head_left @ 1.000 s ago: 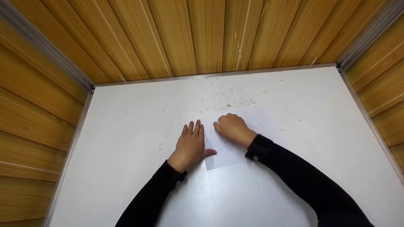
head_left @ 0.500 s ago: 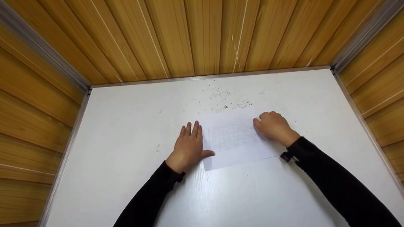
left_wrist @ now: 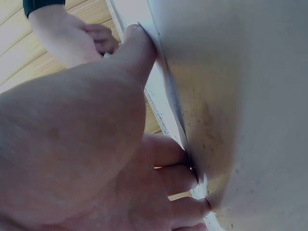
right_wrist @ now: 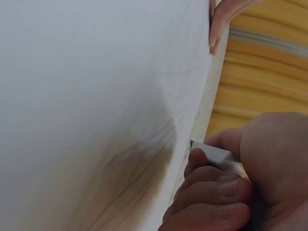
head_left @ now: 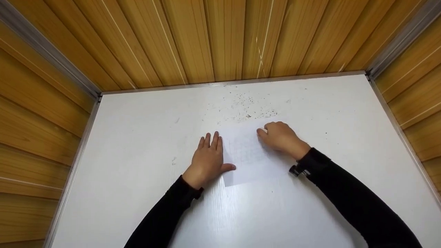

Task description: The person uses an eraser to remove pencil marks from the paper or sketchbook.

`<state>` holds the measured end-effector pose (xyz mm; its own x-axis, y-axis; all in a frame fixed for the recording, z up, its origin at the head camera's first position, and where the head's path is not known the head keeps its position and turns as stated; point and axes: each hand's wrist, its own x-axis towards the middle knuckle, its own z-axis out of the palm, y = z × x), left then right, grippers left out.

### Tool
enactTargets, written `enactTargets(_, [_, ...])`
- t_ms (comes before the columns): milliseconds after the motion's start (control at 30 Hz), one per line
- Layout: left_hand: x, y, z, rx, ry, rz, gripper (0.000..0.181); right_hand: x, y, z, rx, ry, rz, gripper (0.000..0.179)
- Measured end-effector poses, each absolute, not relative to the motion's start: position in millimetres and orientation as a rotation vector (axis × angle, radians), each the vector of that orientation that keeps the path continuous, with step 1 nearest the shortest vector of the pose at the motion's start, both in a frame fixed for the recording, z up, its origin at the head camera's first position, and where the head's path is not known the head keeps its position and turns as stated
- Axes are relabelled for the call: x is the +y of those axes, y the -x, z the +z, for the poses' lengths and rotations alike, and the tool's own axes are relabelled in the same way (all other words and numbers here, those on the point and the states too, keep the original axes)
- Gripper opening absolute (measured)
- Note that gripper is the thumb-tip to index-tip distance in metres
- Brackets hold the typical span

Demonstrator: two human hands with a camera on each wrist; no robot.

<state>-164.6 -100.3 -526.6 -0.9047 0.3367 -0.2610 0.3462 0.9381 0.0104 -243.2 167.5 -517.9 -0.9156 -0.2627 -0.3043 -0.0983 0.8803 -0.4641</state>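
Observation:
A sheet of white paper (head_left: 246, 170) lies on the table, with faint grey pencil lines in a grid (head_left: 245, 148). My left hand (head_left: 207, 159) rests flat at the sheet's left edge, fingers straight and thumb out over the paper. Above the sheet's upper right part, my right hand (head_left: 281, 137) has its fingers curled. In the right wrist view those fingers pinch a white block eraser (right_wrist: 219, 156) with a dark corner touching or just over the paper. Most of the eraser is hidden by the fingers.
Dark crumbs (head_left: 248, 103) are scattered on the white table (head_left: 144, 131) beyond the paper. Wood-look panels (head_left: 193, 41) wall the table at the back and both sides, with metal strips along the edges.
My right hand has swept from the left part of the sheet to its right edge, then partway back left, still pinching the eraser. My left hand has stayed in place.

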Motion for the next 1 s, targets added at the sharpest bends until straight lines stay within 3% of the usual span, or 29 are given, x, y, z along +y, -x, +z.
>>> enactTargets(300, [-102,162,-526,2.835,-0.519,-0.03,0.12,72,240,-508,2.649,0.493,-0.438,0.053])
enactTargets(500, [-102,163,-525,2.823,-0.532,-0.075,0.119,52,244,-519,2.645,0.52,-0.416,0.046])
enactTargets(700, [-101,163,-525,2.824,-0.488,-0.109,0.122,80,249,-519,2.664,0.488,-0.401,0.045])
enactTargets(1000, [-98,163,-523,2.803,-0.456,-0.127,0.123,204,254,-517,2.668,0.267,-0.461,0.06])
